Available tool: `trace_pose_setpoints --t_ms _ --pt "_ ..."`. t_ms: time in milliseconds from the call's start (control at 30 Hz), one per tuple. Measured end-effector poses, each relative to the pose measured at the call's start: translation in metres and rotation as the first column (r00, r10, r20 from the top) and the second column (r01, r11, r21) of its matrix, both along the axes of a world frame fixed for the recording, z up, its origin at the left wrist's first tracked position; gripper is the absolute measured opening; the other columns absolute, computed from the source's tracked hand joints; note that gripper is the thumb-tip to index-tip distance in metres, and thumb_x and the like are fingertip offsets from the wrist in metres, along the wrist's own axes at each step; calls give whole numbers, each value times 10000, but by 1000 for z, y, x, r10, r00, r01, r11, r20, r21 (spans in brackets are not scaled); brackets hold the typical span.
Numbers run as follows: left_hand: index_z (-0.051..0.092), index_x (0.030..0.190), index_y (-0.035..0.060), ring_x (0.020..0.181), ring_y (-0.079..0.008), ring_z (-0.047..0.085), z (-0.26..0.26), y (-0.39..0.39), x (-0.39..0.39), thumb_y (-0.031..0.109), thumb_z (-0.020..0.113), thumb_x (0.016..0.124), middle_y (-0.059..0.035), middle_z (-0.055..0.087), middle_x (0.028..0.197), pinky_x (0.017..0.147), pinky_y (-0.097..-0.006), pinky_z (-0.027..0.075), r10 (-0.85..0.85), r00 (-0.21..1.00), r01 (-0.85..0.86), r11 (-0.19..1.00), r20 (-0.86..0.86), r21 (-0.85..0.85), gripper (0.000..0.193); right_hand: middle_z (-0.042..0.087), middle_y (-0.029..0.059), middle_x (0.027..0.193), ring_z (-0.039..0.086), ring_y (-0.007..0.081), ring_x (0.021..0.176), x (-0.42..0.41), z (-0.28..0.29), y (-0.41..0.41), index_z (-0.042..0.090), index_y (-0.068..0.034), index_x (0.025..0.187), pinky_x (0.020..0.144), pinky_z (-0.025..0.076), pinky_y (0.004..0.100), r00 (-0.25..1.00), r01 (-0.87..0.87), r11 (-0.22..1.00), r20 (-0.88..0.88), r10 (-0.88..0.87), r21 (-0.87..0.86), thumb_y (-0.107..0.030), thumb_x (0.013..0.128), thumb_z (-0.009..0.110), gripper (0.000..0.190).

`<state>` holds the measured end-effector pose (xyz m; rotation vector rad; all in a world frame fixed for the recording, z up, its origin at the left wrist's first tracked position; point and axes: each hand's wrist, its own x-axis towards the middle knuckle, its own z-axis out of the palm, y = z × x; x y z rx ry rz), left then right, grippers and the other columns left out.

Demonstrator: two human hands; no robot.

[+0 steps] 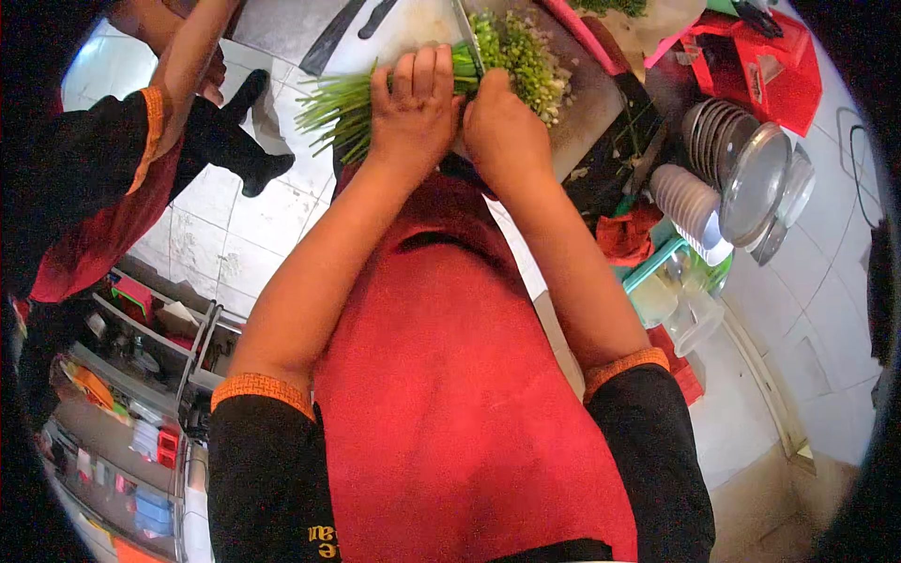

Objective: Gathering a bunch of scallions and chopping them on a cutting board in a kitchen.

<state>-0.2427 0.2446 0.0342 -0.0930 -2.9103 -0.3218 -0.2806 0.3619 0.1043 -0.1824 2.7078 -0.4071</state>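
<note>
A bundle of long green stalks, which look like scallions or chives [345,112], lies across a cutting board [584,134] at the top centre. My left hand [414,105] presses the bundle down with its fingers close together. Beside it, my right hand [508,123] grips a knife [467,32], whose blade points away from me and stands against the stalks' right end. Right of the blade lies a pile of chopped green and whitish pieces [524,67]. The knife's handle is hidden in my right fist.
Another person [105,169] stands at the left, a forearm near the board. Stacked metal bowls [718,141], pale cups [679,197] and a red plastic container [781,70] are at the right. A black-handled utensil [334,39] lies at the top left; metal shelves [134,373] stand lower left.
</note>
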Motion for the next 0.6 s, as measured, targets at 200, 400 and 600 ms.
trace_pose_setpoints --t_ms 200,400,600 --pt "447 1430 83 1255 -250 417 -6 -3 3 384 738 774 -62 465 1341 1071 -460 292 27 1000 -27 999 0 -17 778 661 301 819 660 489 797 4 50 17 445 7 1017 735 529 577 976 -141 988 176 128 60 -190 960 509 215" --pt "465 1412 74 1238 -251 425 -6 -1 -5 386 730 778 -64 471 1334 1059 -460 304 -2 999 1 999 -38 -32 755 664 283 785 667 488 742 23 -10 8 448 -5 1014 684 533 596 998 30 999 57 -31 19 -195 963 509 206" --pt "464 1429 71 1253 -257 426 -7 -3 3 385 709 805 -75 471 1361 1072 -457 302 -17 995 12 998 -98 -55 740 668 284 784 670 484 734 5 -14 0 441 -10 1033 678 532 599 998 36 996 45 -33 -79 -226 967 509 235"
